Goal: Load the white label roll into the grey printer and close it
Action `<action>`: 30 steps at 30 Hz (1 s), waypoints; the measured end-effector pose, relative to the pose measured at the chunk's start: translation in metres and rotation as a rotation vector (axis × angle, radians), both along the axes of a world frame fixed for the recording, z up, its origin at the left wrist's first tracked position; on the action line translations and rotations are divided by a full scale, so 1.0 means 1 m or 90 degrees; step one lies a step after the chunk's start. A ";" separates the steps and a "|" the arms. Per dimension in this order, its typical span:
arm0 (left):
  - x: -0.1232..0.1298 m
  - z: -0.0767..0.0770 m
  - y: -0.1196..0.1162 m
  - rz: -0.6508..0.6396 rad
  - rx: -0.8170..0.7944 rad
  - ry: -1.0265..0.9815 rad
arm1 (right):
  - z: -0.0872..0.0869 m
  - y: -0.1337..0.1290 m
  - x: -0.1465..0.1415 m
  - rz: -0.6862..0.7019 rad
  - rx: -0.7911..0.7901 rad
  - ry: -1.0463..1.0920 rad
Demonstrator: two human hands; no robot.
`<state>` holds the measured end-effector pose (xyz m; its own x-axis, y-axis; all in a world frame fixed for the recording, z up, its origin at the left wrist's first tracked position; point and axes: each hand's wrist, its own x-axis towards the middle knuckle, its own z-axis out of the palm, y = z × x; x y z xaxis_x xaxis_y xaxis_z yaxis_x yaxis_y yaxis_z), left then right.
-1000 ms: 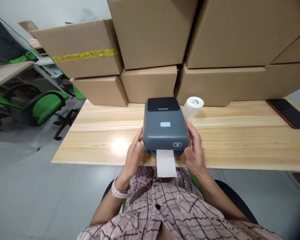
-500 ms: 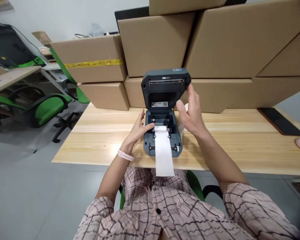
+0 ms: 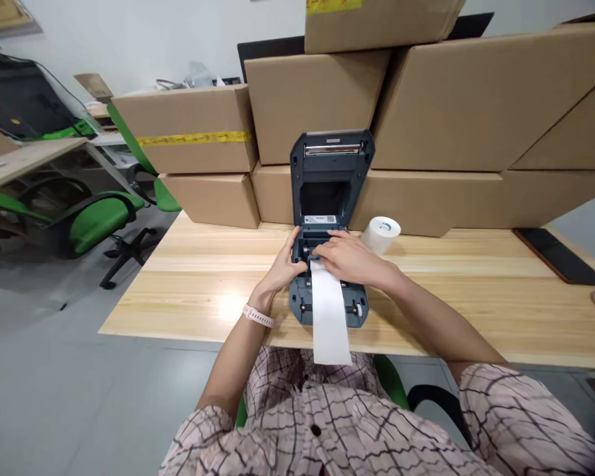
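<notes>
A dark grey label printer (image 3: 298,314) stands on the table with its lid (image 3: 334,168) raised and tilted back. A white paper strip (image 3: 330,324) runs from its inner compartment over the front and hangs past the table edge. My left hand (image 3: 281,268), with a pink wristband, holds the printer's left side, its thumb over the inner edge. My right hand (image 3: 350,258) reaches across the compartment, fingers stretched out over the paper's inner end. It hides much of the right side of the bay, and its fingertips are partly hidden. Behind that hand a white paper roll (image 3: 381,235) stands on the table.
Stacked cardboard boxes (image 3: 317,109) line the back of the table (image 3: 188,291). A dark phone-like slab (image 3: 558,254) lies at the right. Green chairs (image 3: 102,225) and another desk (image 3: 24,158) are at the left.
The lid has swung further back, and my right hand has left it and come down into the compartment. The roll behind shows more fully. My left hand has stayed at the printer's left side.
</notes>
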<state>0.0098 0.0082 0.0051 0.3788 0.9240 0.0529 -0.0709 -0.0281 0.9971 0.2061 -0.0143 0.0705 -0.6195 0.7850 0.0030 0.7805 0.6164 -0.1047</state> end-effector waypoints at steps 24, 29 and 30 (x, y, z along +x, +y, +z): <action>-0.003 -0.013 0.004 -0.001 0.041 -0.022 | -0.037 -0.026 0.191 -0.180 -0.324 0.592; -0.002 -0.007 0.000 0.004 0.038 -0.023 | -0.064 -0.026 0.192 -0.309 -0.390 0.554; -0.002 -0.007 0.000 0.005 0.033 -0.026 | -0.065 -0.026 0.194 -0.303 -0.401 0.550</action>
<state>0.0082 0.0081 -0.0014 0.3681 0.9226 0.1151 -0.1104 -0.0796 0.9907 0.4005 -0.0399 0.0058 -0.2443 0.9502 -0.1933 0.4388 -0.0694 -0.8959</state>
